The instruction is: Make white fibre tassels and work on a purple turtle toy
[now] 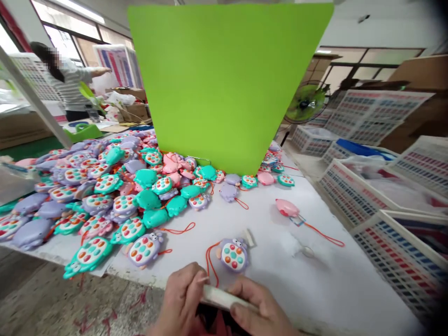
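Note:
My left hand (180, 301) and my right hand (261, 308) are at the table's near edge. Both are closed on a flat whitish strip (224, 298) held between them, the left pinching its left end, the right gripping its right end. Just beyond my fingers lies a purple owl-shaped toy (233, 254) with coloured buttons and an orange cord (210, 261). A pink toy (287, 207) with a long orange cord lies face down farther right on the white table (315, 280).
A big heap of teal, purple and pink toys (105, 196) covers the table's left and back. A green board (227, 84) stands behind it. White printed crates (385, 205) line the right side. A person in a striped top (70, 84) stands far left. A fan (306, 102) is behind.

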Tool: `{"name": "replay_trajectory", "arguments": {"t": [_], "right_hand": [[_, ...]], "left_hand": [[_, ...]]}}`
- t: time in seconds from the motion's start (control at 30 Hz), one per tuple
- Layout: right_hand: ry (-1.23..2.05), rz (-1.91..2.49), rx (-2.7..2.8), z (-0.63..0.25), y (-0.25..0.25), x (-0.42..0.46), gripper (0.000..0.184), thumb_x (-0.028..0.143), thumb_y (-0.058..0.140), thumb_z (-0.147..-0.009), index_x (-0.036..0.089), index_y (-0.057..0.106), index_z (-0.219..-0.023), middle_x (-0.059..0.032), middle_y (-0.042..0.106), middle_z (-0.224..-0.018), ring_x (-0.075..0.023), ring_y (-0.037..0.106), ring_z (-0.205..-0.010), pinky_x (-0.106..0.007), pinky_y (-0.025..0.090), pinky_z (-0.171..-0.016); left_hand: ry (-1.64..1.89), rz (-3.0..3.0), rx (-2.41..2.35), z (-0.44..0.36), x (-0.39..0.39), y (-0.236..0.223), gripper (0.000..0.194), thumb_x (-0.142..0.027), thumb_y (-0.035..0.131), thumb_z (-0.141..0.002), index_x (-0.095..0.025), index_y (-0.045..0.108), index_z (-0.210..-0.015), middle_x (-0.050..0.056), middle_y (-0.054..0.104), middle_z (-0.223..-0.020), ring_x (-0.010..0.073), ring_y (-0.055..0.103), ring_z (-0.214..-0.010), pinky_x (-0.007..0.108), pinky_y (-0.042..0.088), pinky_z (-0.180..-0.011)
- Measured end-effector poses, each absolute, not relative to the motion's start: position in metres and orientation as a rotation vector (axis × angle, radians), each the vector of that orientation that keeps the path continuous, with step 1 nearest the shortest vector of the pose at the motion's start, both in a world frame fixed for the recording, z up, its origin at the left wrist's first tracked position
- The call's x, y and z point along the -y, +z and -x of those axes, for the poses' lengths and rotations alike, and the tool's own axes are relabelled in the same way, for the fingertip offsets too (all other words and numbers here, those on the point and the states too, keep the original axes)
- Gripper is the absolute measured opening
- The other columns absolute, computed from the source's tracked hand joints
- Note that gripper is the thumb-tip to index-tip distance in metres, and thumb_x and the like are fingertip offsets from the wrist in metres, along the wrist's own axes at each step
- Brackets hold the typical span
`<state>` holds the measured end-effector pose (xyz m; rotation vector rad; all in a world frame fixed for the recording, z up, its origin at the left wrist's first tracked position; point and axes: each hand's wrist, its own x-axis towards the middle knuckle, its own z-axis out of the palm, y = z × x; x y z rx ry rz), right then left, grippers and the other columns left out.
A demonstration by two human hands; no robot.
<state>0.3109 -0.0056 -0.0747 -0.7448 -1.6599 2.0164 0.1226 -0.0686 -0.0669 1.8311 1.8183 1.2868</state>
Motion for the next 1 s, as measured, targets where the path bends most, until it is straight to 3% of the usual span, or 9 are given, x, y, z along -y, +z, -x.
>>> {"name": "replay_trajectory", "arguments": {"t": [0.07,0.13,0.3,0.4,0.47,0.57,0.77,1.0], "right_hand": [[1.740,0.800,1.713,-0.319,-0.074,-0.035,0.037,0.046,0.070,-0.073,0.021,0.062,-0.100,-0.0064,0.061,-0.103,-0.0239,0.055,-0.096,-0.034,0.045,-0.082],[1.566,0.889,1.490,-0.331,-0.079,-0.095,0.049,0.043,0.075,-0.068,0.024,0.059,-0.110,-0.0088,0.054,-0.123,-0.0271,0.051,-0.110,-0.041,0.043,-0.093],[1.501,1.105,0.699,-0.358,-0.093,-0.260,0.028,0.029,0.067,-0.077,0.026,0.058,-0.104,-0.0081,0.050,-0.128,-0.0229,0.057,-0.106,-0.041,0.048,-0.091],[1.566,1.237,0.406,-0.361,-0.099,-0.324,0.038,0.038,0.064,-0.082,0.027,0.050,-0.116,-0.0107,0.038,-0.138,-0.0246,0.053,-0.113,-0.042,0.050,-0.089],[1.609,1.230,0.309,-0.357,-0.106,-0.351,0.044,0.044,0.063,-0.082,0.026,0.046,-0.119,-0.0132,0.038,-0.137,-0.0259,0.054,-0.113,-0.043,0.052,-0.085],[1.627,1.159,0.297,-0.347,-0.119,-0.379,0.037,0.043,0.057,-0.087,0.023,0.048,-0.116,-0.0134,0.048,-0.128,-0.0240,0.060,-0.104,-0.041,0.055,-0.080],[1.598,1.103,0.298,-0.333,-0.131,-0.408,0.016,0.019,0.051,-0.091,0.021,0.051,-0.107,-0.0060,0.061,-0.111,-0.0185,0.064,-0.094,-0.038,0.058,-0.075],[1.514,1.092,0.304,-0.342,-0.132,-0.406,0.027,0.008,0.052,-0.087,0.026,0.050,-0.107,0.0017,0.063,-0.106,-0.0139,0.065,-0.085,-0.042,0.057,-0.077]], "left_hand": [[1.309,-1.724,-1.857,-0.115,0.064,-0.074,0.039,-0.033,0.032,-0.094,-0.018,0.052,-0.065,-0.003,0.049,-0.054,0.0095,0.046,-0.047,0.019,0.037,-0.048],[1.390,-1.562,-2.012,-0.103,0.058,-0.085,0.040,-0.037,0.032,-0.094,-0.018,0.053,-0.066,-0.002,0.048,-0.054,0.0106,0.045,-0.048,0.020,0.036,-0.047],[1.465,-1.339,-2.239,-0.075,0.043,-0.118,0.042,-0.045,0.034,-0.091,-0.018,0.056,-0.068,-0.003,0.043,-0.051,0.0124,0.044,-0.046,0.022,0.035,-0.046],[1.428,-1.370,-2.239,-0.070,0.037,-0.127,0.044,-0.046,0.034,-0.091,-0.018,0.056,-0.066,-0.003,0.043,-0.050,0.0126,0.043,-0.045,0.022,0.034,-0.045],[1.406,-1.366,-2.227,-0.072,0.034,-0.128,0.045,-0.048,0.034,-0.090,-0.018,0.055,-0.064,-0.003,0.043,-0.050,0.0126,0.042,-0.045,0.022,0.034,-0.045],[1.401,-1.299,-2.225,-0.077,0.032,-0.125,0.046,-0.051,0.034,-0.089,-0.019,0.054,-0.063,-0.003,0.041,-0.051,0.0126,0.041,-0.046,0.022,0.034,-0.046],[1.360,-1.239,-2.245,-0.075,0.029,-0.127,0.049,-0.054,0.035,-0.088,-0.019,0.054,-0.061,-0.003,0.040,-0.051,0.0123,0.040,-0.047,0.022,0.033,-0.047],[1.265,-1.323,-2.208,-0.067,0.033,-0.136,0.047,-0.049,0.034,-0.090,-0.018,0.054,-0.062,-0.003,0.040,-0.051,0.0119,0.042,-0.046,0.021,0.033,-0.046]]}}
